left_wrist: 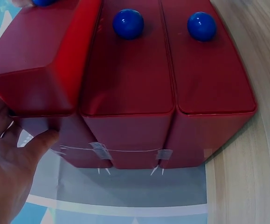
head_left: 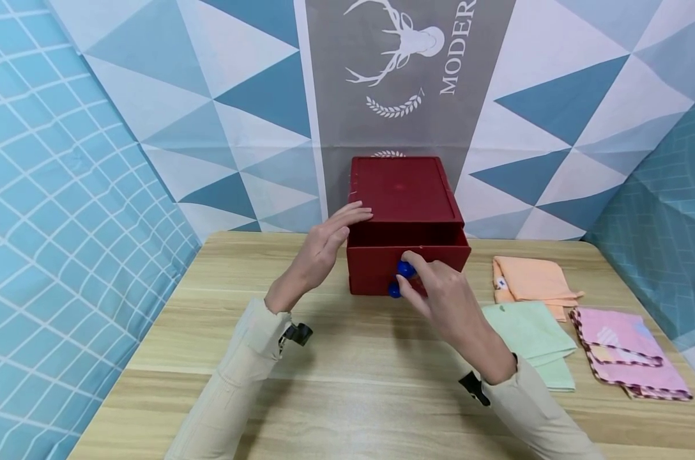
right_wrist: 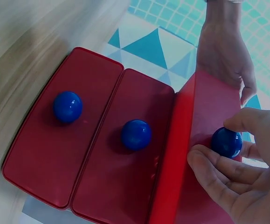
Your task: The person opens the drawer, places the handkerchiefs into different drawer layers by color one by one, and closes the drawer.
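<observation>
A dark red cabinet (head_left: 399,191) with three stacked drawers stands at the back of the table. Its top drawer (head_left: 370,271) is pulled part way out, and a dark gap shows behind the drawer front. My right hand (head_left: 448,297) pinches the round blue knob (right_wrist: 227,142) of that drawer between thumb and fingers. At the cabinet's upper left edge rests my left hand (head_left: 319,252), its fingers extended over the top and its thumb (left_wrist: 44,142) against the side. The middle knob (left_wrist: 128,23) and the lower knob (left_wrist: 202,26) sit on closed drawers.
Folded cloths lie on the right of the wooden table (head_left: 324,396): an orange one (head_left: 537,279), a green one (head_left: 528,335) and a pink one (head_left: 629,351) with a patterned border. Behind the cabinet hangs a patterned backdrop (head_left: 370,128). Clear tape (left_wrist: 100,150) crosses the cabinet's side.
</observation>
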`<state>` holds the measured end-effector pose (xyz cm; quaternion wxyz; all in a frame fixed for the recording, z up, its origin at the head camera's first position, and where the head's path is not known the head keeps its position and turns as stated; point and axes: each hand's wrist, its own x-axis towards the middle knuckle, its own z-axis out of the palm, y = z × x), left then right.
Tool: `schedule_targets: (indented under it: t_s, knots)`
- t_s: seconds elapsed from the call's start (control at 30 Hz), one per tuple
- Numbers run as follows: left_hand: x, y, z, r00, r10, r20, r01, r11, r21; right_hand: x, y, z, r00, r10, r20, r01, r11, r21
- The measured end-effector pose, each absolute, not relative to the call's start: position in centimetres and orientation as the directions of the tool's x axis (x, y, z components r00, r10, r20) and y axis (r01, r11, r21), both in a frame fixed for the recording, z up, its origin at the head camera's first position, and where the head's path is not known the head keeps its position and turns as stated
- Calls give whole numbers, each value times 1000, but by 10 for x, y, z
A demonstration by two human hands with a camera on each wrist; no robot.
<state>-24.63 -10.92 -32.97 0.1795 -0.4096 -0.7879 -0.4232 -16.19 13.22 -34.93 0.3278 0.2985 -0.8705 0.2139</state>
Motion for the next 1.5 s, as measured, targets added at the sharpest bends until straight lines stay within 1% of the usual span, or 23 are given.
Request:
schedule_targets:
  t_s: [0.13, 0.27, 0.53, 0.93, 1.17, 1.37, 1.5]
  knots:
    - [-247, -109, -329, -594, 496, 634, 802, 299, 517, -159, 133, -348, -605, -390, 694, -661, 732, -165]
    - [-247, -109, -330, -600, 495, 628, 797, 300, 524, -155, 134, -347, -608, -404, 683, -658, 738, -149]
    - [-247, -109, -330, -594, 494, 635, 802, 305, 513, -144, 135, -346, -621, -410, 669, -653, 742, -152]
    - [-248, -109, -332, -602, 488, 633, 796, 306, 521, -133, 136, -349, -589, -430, 685, -674, 729, -122]
    - [-247, -109, -332, -598, 480, 642, 799, 298, 522, -127, 135, -347, -542, -442, 714, -703, 704, -98]
    - [-248, -108, -333, -589, 473, 655, 806, 283, 520, -119, 137, -346, -560, -451, 695, -696, 711, -99]
    - [-249, -108, -333, -582, 471, 663, 810, 270, 520, -114, 138, -347, -557, -455, 695, -698, 710, -94]
